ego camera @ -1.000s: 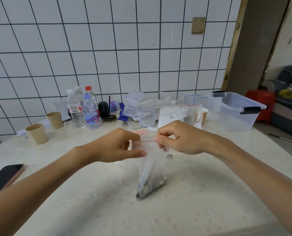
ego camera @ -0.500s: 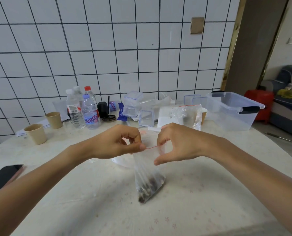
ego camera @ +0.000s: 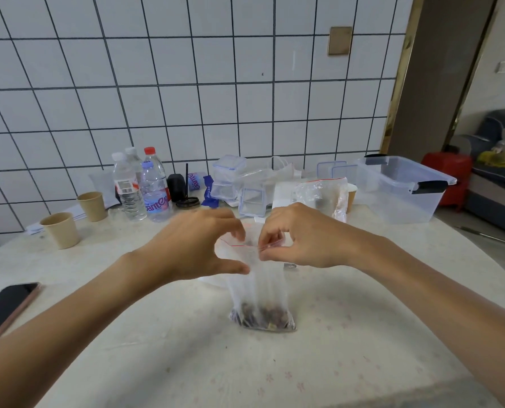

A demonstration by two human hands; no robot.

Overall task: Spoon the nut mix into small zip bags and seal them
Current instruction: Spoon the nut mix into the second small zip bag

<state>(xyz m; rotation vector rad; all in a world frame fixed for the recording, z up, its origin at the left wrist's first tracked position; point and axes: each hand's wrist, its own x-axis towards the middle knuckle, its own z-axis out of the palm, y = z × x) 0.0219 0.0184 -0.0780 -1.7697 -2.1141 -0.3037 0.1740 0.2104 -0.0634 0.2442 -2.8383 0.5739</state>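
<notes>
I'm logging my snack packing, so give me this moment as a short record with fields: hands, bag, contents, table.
left hand: left hand pinches the top edge of the zip bag
right hand: right hand pinches the same red-lined top edge
bag: upright, bottom resting on the table
contents: nut mix fills only the bottom
seal: cannot tell whether it is closed
nearby: phone, two paper cups, water bottles

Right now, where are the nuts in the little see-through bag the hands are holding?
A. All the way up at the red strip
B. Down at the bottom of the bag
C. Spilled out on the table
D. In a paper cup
B: the nut mix sits as a dark heap at the bottom of the zip bag, far below the red strip that the right hand pinches.
</notes>
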